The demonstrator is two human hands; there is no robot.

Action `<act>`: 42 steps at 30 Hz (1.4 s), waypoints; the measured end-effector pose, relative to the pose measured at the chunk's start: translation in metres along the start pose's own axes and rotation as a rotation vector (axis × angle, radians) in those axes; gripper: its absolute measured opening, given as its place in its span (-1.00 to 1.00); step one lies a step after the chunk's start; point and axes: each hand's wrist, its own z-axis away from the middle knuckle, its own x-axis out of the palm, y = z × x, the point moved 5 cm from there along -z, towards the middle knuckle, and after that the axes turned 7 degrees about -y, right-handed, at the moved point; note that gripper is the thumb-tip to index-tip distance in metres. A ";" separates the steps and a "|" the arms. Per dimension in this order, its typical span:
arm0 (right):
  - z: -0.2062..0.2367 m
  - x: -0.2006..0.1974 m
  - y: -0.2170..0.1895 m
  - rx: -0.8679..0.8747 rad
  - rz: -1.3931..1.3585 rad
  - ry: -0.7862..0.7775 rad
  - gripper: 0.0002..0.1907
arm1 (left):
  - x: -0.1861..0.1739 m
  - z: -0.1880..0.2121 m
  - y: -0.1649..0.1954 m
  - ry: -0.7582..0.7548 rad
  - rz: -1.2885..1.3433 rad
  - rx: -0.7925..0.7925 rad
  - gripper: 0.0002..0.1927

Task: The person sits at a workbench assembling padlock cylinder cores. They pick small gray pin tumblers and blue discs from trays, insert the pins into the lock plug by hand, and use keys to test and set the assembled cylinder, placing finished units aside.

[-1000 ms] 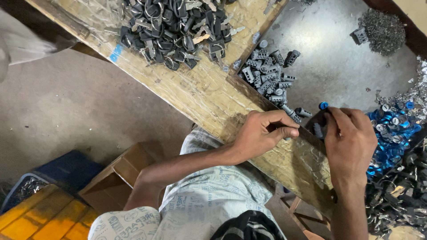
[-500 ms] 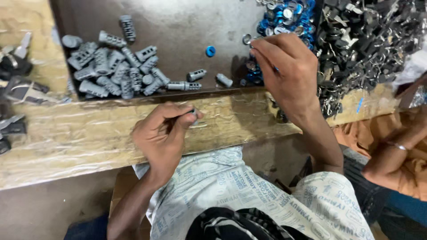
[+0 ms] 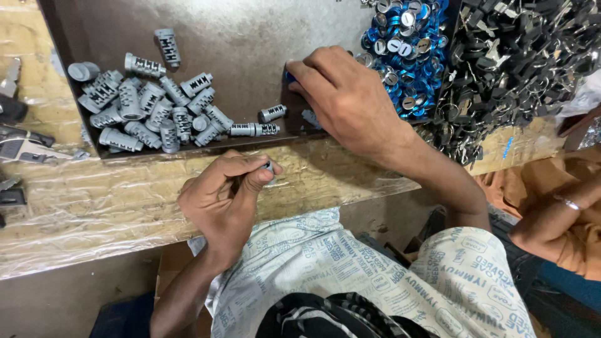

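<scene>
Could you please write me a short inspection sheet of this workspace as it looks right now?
Surface: dark metal sheet on a wooden bench wrapped in clear plastic.
Job's things: pile of grey metal cylinders on the sheet; one small grey piece pinched in the left hand.
Clutter: heap of blue-rimmed round caps; heap of black-headed keys; dark parts at the bench's left edge.
Grippers: left hand closed on the grey piece; right hand flat on the sheet, fingertips on a blue cap.
Cables: nothing seen.
Surroundings: another person's arm at right.
</scene>
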 end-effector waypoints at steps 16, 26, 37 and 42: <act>0.112 0.026 -0.068 -0.092 -0.793 0.321 -0.69 | 0.013 0.022 -0.001 -0.224 0.006 -0.300 -0.83; 0.158 0.053 -0.093 -0.266 -0.313 0.690 -0.55 | 0.037 0.036 -0.027 -0.521 -0.018 -0.649 -0.80; 0.183 0.026 -0.027 0.377 0.194 0.340 -0.62 | 0.050 0.036 -0.005 -0.173 -0.672 0.083 -0.87; 0.183 0.016 -0.008 0.527 0.065 0.342 -0.73 | 0.041 0.025 -0.005 -0.195 -0.516 -0.025 -0.90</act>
